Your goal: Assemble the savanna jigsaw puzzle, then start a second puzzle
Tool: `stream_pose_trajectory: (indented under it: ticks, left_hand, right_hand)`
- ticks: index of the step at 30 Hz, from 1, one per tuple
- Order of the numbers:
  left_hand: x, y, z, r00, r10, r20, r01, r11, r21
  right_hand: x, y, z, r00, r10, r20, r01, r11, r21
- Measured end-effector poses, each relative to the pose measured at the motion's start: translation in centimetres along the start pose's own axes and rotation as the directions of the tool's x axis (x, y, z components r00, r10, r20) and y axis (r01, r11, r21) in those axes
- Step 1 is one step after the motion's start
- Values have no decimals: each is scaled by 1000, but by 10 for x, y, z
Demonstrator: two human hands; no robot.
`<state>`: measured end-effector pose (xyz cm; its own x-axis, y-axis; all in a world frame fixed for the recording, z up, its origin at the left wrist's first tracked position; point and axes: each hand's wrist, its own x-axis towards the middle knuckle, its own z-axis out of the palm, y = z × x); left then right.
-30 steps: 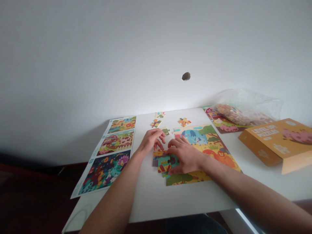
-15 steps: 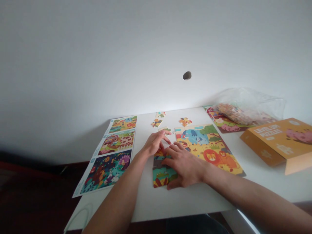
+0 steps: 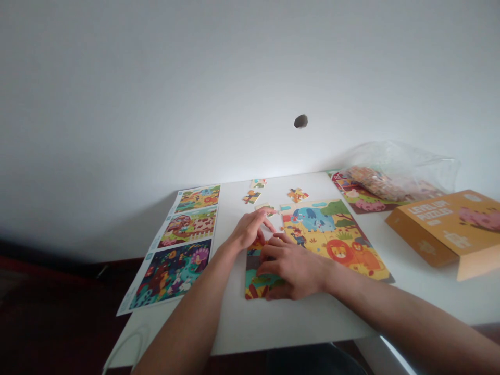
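Observation:
A jigsaw puzzle (image 3: 318, 237) with elephants, lions and a crocodile-like green figure lies partly joined on the white table. My right hand (image 3: 295, 266) rests on its lower left part, fingers apart and bent, covering several pieces. My left hand (image 3: 249, 229) is at the puzzle's left edge, fingers spread and curved downward; its fingertips come close to my right fingers. Just beyond the left fingers lies a loose greenish puzzle piece (image 3: 267, 210). Whether a piece sits under the left fingertips is hidden.
Further back lie loose puzzle pieces (image 3: 297, 195). On the left is a picture sheet (image 3: 183, 229) with three scenes. To the right stand an orange puzzle box (image 3: 437, 229) and a clear plastic bag (image 3: 406, 161) of pieces, over a farm picture (image 3: 367, 203). A pale wall rises behind.
My right hand has shifted slightly, its fingers more bent and drawn a little left, uncovering more of the figure in a hat. My left hand stays nearly in place.

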<state>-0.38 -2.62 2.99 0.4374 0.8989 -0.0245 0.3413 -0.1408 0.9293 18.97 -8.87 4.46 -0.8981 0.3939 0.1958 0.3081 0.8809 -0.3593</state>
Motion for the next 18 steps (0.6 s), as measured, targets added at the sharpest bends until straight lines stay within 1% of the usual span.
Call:
stream_pose_trajectory:
  ticks: [12, 18]
  left_hand:
    - [1, 0, 1, 1000, 1, -6, -1, 1000, 18]
    - [1, 2, 0, 1000, 5, -6, -5, 999, 35]
  right_hand:
    - [0, 0, -1, 1000, -1, 7, 1, 1000, 16]
    - [-1, -4, -5, 998, -5, -70, 9, 999, 51]
